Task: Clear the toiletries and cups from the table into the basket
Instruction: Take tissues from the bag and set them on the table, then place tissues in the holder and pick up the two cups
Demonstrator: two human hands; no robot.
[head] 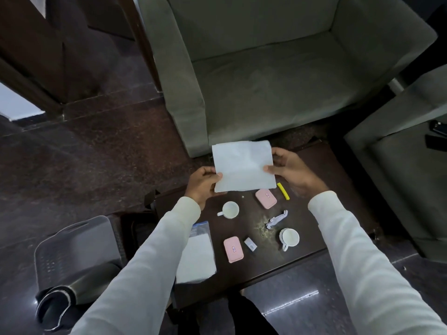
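My left hand (202, 184) and my right hand (291, 170) both hold a white paper napkin (243, 165) by its side edges, above the far part of the dark table (321, 221). On the table lie two pink soap boxes (266, 198) (233, 249), two white cups (230, 210) (289, 238), a yellow stick (283, 191), a crumpled white wrapper (277, 219), a small white sachet (250, 244) and a clear bag with white pads (197, 255). The grey basket (75, 252) stands on the floor to the left.
A grey armchair (266, 68) stands just beyond the table and another seat (406, 180) is at the right. Dark stone floor (84, 160) surrounds the table. A dark rolled item (54, 308) lies by the basket.
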